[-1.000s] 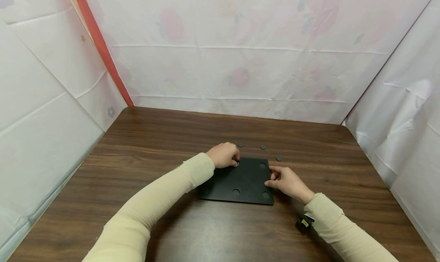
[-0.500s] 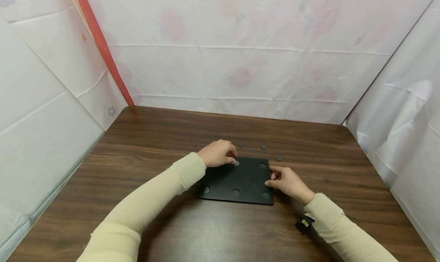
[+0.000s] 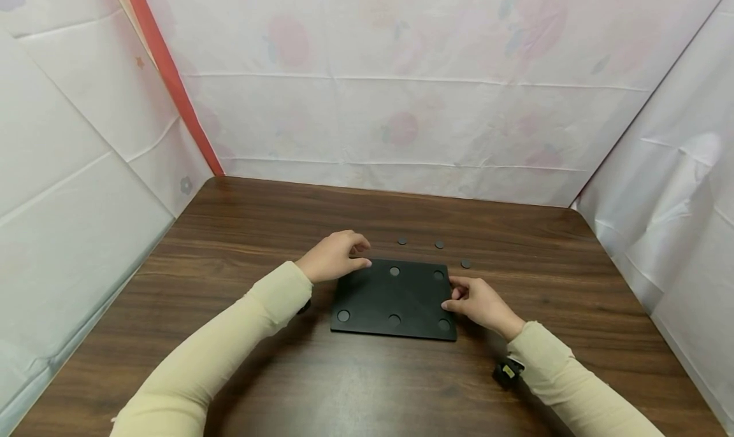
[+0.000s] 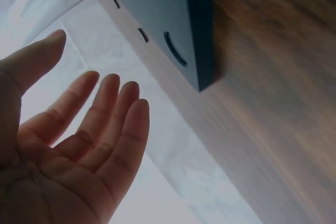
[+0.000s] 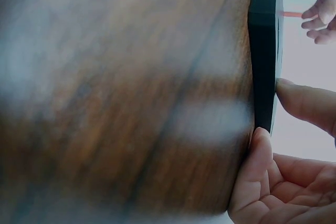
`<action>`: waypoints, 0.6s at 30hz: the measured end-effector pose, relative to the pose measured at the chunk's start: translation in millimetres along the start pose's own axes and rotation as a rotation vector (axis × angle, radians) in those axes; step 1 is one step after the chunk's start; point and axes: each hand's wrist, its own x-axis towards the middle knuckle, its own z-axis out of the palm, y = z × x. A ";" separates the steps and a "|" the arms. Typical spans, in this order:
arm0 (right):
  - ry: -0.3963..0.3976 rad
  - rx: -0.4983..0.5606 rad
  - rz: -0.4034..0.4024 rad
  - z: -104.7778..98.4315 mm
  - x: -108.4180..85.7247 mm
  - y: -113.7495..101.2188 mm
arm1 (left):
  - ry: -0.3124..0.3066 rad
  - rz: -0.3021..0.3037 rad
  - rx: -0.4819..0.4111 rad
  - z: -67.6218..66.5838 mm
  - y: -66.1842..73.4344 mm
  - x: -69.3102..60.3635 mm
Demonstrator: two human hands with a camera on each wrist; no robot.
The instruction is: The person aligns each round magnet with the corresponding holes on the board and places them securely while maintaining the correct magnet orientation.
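A flat black rectangular board [image 3: 413,300] with several round recesses lies on the table in the head view. Lighter rims mark the recesses at its far middle and near left; whether discs fill them is hard to tell. My left hand [image 3: 334,257] hovers by the far left corner, fingers loosely spread and nothing held, as the left wrist view confirms. At the board's right edge, my right hand [image 3: 482,304] holds it, thumb on the top face and a finger against the side. Beyond the board lie three small dark discs: one left [image 3: 402,241], one middle [image 3: 439,244], one right [image 3: 466,264].
The brown wood-grain table [image 3: 258,214] carries everything. White patterned sheeting [image 3: 367,106] stands behind it and along both sides, with a red strip [image 3: 172,80] at the back left corner. A small black device [image 3: 508,372] sits at my right wrist.
My left hand has drawn back leftward from the far middle recess and its fingers have opened, uncovering that recess. My right hand stays at the board's right edge.
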 end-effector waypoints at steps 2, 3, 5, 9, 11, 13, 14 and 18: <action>0.001 0.000 0.000 0.2 0.1 0.3 | 0.011 -0.022 -0.021 -1.6 -3.4 -5.4; 0.003 -0.001 0.001 0.3 0.2 0.5 | 0.016 -0.034 -0.032 -2.5 -4.9 -8.1; 0.002 0.001 0.000 0.4 0.3 0.9 | 0.025 -0.056 -0.054 -4.4 -7.7 -13.3; 0.002 0.009 0.000 0.4 0.4 1.8 | 0.034 -0.093 -0.090 -7.0 -12.9 -23.3; 0.000 0.013 0.001 0.4 0.4 1.9 | 0.040 -0.107 -0.097 -7.7 -16.1 -27.7; 0.000 0.014 0.001 0.2 0.3 1.9 | 0.047 -0.121 -0.104 -7.8 -19.1 -31.5; 0.000 0.014 0.000 0.2 0.3 1.9 | 0.050 -0.123 -0.102 -7.8 -20.7 -33.3; -0.001 0.014 -0.004 -0.1 0.1 2.0 | 0.054 -0.157 -0.086 -6.6 -26.7 -40.0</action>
